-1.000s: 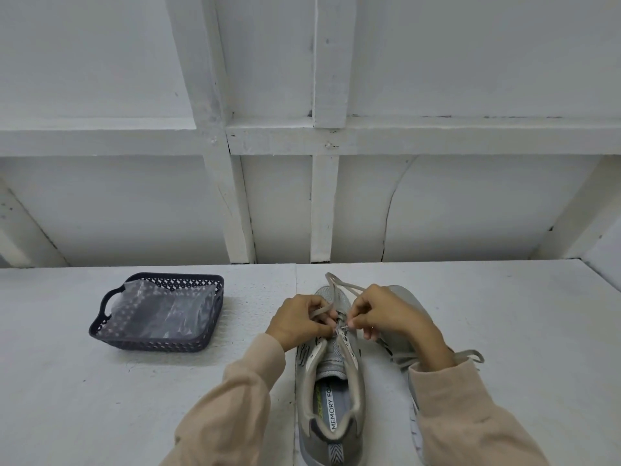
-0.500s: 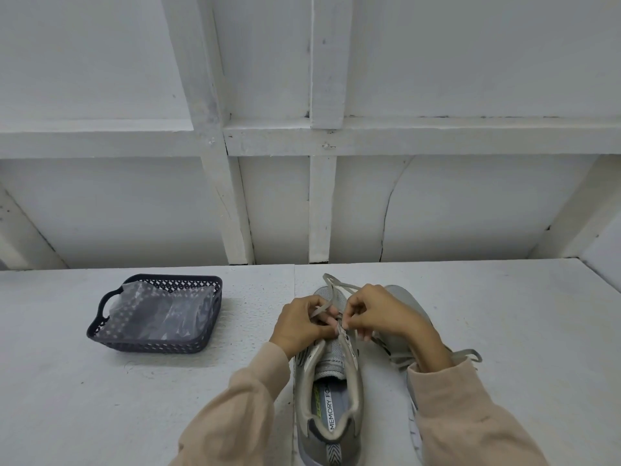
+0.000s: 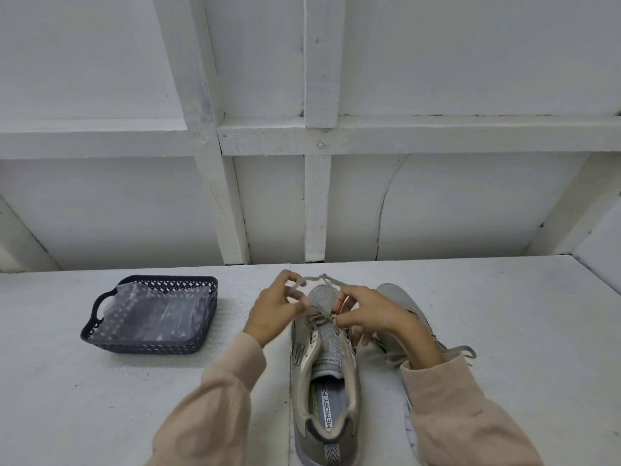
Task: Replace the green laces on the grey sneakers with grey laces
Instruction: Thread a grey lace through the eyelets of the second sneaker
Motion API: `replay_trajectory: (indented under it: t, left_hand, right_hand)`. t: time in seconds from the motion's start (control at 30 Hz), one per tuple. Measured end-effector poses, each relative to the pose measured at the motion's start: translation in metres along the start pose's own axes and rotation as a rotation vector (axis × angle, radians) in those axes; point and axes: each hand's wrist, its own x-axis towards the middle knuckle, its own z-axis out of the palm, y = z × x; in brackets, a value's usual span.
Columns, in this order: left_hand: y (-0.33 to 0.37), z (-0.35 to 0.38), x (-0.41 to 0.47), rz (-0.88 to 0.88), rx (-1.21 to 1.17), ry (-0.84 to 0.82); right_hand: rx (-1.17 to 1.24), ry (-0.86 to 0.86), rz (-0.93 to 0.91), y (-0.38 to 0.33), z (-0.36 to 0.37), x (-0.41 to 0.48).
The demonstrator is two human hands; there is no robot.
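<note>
— What changed?
— My left hand, gripping the lace, has drawn it up off the sneaker on the table. My right hand pinches it lower down. That crossing's tightening, I reckon.

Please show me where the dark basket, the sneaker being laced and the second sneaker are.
dark basket (image 3: 141,347): head view, on its front wall.
sneaker being laced (image 3: 327,341): head view, on its tongue.
second sneaker (image 3: 397,296): head view, on its toe.

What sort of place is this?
Probably a plain workbench or workshop corner, not a living room: a white painted table, a white boarded wall with wooden battens behind it, and a dark plastic basket beside the grey sneakers.
</note>
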Motion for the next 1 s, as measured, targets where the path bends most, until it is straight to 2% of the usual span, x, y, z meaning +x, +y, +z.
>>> replay_trajectory:
  t: [0.1,0.2,0.27,0.33,0.4,0.5,0.57,0.67,0.8,1.0]
  left_hand:
    - [0.009,-0.021,0.002,-0.042,-0.294,0.134]
    - [0.015,-0.029,0.001,0.004,-0.348,0.137]
    - [0.016,-0.028,0.0,0.037,-0.325,0.079]
    - [0.018,-0.025,-0.001,0.068,-0.317,0.03]
    - [0.022,-0.021,-0.002,0.103,-0.337,-0.007]
    - [0.03,-0.017,-0.003,0.138,-0.393,-0.028]
    - [0.033,-0.016,-0.002,0.171,-0.432,-0.018]
    - [0.033,-0.019,0.001,0.189,-0.534,0.083]
    - [0.025,-0.031,0.007,0.115,-0.747,0.296]
    - [0.0,-0.035,0.016,-0.091,-0.935,0.501]
  right_hand:
    - [-0.041,-0.016,0.003,0.0,-0.001,0.002]
    - [-0.119,-0.029,-0.017,-0.003,-0.004,0.005]
    - [-0.177,0.081,-0.075,-0.008,-0.006,0.009]
    - [-0.159,0.275,-0.159,-0.013,-0.008,0.012]
    - [-0.141,0.366,-0.28,-0.022,-0.009,0.013]
    - [-0.133,0.307,-0.434,-0.04,-0.008,0.014]
    - [-0.138,0.267,-0.462,-0.046,-0.007,0.019]
    - [-0.075,0.243,-0.425,-0.046,-0.012,0.022]
    - [-0.075,0.191,-0.361,-0.04,-0.029,0.015]
    - [-0.138,-0.064,-0.231,-0.028,-0.05,0.001]
